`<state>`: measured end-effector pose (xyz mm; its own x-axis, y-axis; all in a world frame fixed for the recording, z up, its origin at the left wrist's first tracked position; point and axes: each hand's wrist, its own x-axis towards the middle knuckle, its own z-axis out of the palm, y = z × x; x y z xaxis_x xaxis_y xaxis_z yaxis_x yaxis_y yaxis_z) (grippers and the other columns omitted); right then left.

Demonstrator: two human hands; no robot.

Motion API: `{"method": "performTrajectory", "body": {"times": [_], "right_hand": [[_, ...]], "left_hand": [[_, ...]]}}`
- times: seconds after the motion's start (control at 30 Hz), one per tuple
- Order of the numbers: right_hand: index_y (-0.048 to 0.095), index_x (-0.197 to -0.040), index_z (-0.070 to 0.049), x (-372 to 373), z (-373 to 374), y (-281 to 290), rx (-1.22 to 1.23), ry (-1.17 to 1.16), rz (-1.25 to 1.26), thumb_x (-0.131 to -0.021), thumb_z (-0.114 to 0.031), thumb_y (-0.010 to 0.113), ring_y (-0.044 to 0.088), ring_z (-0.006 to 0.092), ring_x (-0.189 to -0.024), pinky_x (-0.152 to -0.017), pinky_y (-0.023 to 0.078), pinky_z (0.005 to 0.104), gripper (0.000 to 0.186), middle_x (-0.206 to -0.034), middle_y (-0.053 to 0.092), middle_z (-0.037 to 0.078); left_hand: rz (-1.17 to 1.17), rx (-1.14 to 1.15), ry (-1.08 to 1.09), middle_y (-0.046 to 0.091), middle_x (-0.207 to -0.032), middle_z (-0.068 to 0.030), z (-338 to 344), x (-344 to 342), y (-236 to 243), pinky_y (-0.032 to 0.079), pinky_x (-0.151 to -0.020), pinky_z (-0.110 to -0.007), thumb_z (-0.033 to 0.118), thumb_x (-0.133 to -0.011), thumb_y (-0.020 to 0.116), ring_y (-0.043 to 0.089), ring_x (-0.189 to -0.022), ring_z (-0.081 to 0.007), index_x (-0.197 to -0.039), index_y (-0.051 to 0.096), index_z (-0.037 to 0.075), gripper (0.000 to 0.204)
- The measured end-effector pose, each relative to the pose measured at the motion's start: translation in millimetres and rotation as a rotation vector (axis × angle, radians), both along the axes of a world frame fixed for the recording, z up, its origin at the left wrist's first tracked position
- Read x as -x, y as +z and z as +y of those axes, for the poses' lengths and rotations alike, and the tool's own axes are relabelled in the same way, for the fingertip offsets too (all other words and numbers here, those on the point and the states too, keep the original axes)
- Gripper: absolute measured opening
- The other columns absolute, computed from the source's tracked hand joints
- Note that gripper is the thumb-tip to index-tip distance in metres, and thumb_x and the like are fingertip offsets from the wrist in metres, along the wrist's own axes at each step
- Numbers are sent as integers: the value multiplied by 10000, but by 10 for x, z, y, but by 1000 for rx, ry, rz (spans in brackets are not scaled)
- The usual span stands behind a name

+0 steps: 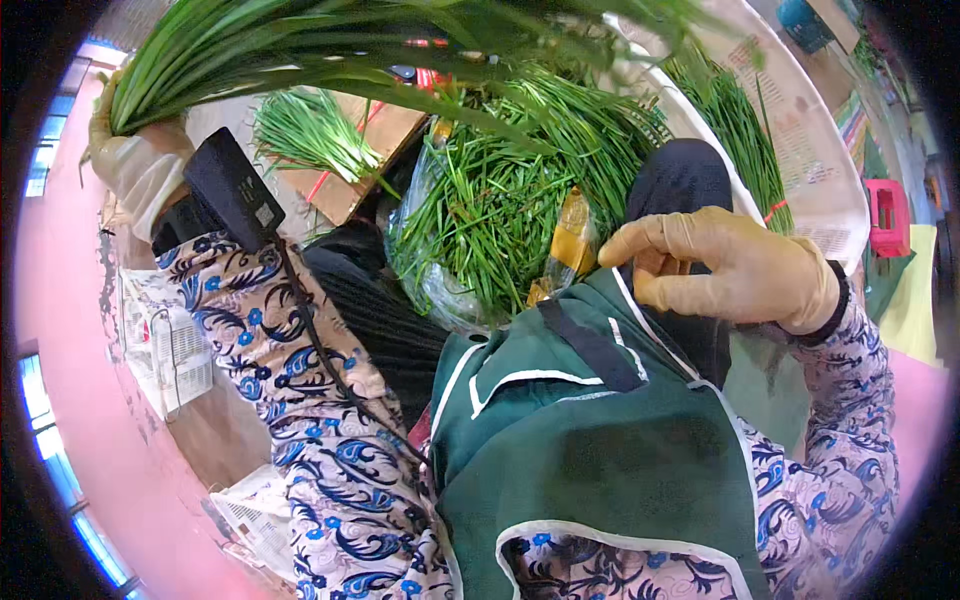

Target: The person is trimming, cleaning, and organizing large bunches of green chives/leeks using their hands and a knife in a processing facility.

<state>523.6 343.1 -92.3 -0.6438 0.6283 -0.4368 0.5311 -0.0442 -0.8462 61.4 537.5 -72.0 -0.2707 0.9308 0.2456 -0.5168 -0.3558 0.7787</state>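
Note:
Raised at the upper left, my left hand (142,168) wears a pale glove and is closed round one end of a big bunch of garlic chives (260,50). The long green leaves sweep to the right across the top, blurred there. My right hand (735,265), in a cream glove, hovers over my right knee. Its fingers are loosely bent, thumb and forefinger apart, with nothing visible between them. A large heap of loose chives (500,200) lies between my legs in a clear plastic bag (445,295). The heap is nearest to my right hand.
A smaller chive bunch (310,130) rests on a cardboard box (340,185). Tied chives (735,130) lie on white printed sacking (815,170) at the right, near a pink plastic object (887,217). A black device (232,185) with a cord sits on my left wrist.

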Motion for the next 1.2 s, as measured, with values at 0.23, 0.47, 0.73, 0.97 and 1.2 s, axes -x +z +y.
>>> {"method": "performTrajectory", "body": {"times": [0.23, 0.47, 0.73, 0.97, 1.2], "right_hand": [[581, -1204, -23, 149, -125, -288, -53, -19, 31, -913, -221, 587, 657, 232, -896, -801, 508, 341, 352, -983, 682, 145], [589, -1170, 17, 496, -79, -721, 396, -128, 388, -941, -294, 605, 618, 143, -841, -772, 507, 291, 387, -946, 653, 58], [670, -863, -43, 547, 83, -712, 483, -191, 387, -967, -374, 578, 566, 74, -546, -523, 482, 216, 359, -666, 611, 3], [669, -1009, -25, 541, 332, -671, 331, -278, 497, -977, -397, 543, 619, 101, -662, -564, 499, 257, 394, -764, 652, 41], [661, -986, -12, 313, 627, -1014, 496, -486, 676, -962, -496, 509, 630, 131, -640, -604, 488, 243, 508, -792, 663, 52]], "left_hand": [[181, 169, 184, 666, -888, -157, -187, -816, -572, 573, -722, -392, 77, -822, 663, 659, -781, -286, -916, 637, -11, 131], [262, 132, 340, 655, -906, -150, -214, -1037, -287, 574, -743, -376, 88, -843, 647, 661, -791, -279, -953, 641, -16, 151], [166, 89, 256, 655, -898, -118, -308, -1105, -88, 557, -719, -354, 63, -779, 712, 650, -782, -242, -891, 634, -1, 151], [647, -78, 311, 651, -998, -82, -431, -1194, -225, 561, -723, -291, 73, -804, 717, 632, -837, -161, -1087, 707, 67, 283], [676, -185, 444, 682, -978, -116, -581, -1366, 65, 576, -699, -292, 57, -850, 649, 670, -827, -186, -973, 737, 31, 153]]}}
